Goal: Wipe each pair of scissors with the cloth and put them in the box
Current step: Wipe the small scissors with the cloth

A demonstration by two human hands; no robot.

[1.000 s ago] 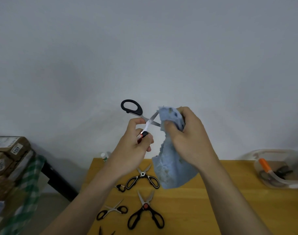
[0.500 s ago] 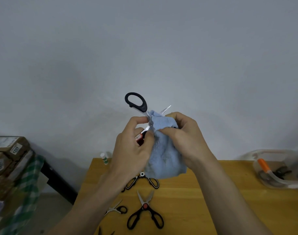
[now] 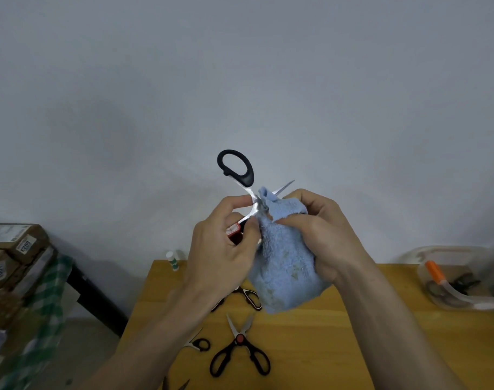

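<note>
Table: our yellow wooden table (image 3: 338, 347) carries three pairs awaiting wiping.
Box: clear plastic box (image 3: 448, 302), far right, within reach.
Cloth: right hand (image 3: 321, 235) pinches the blue terry cloth (image 3: 285, 266) around one blade.
Scissors: left hand (image 3: 223, 249) grips the black-handled steel scissors (image 3: 237, 167) raised, steadying them.

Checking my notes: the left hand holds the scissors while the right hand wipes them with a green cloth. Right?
Not quite: the head view shows the cloth is light blue, not green. The rest holds: the left hand holds the scissors while the right hand wipes them.
</note>
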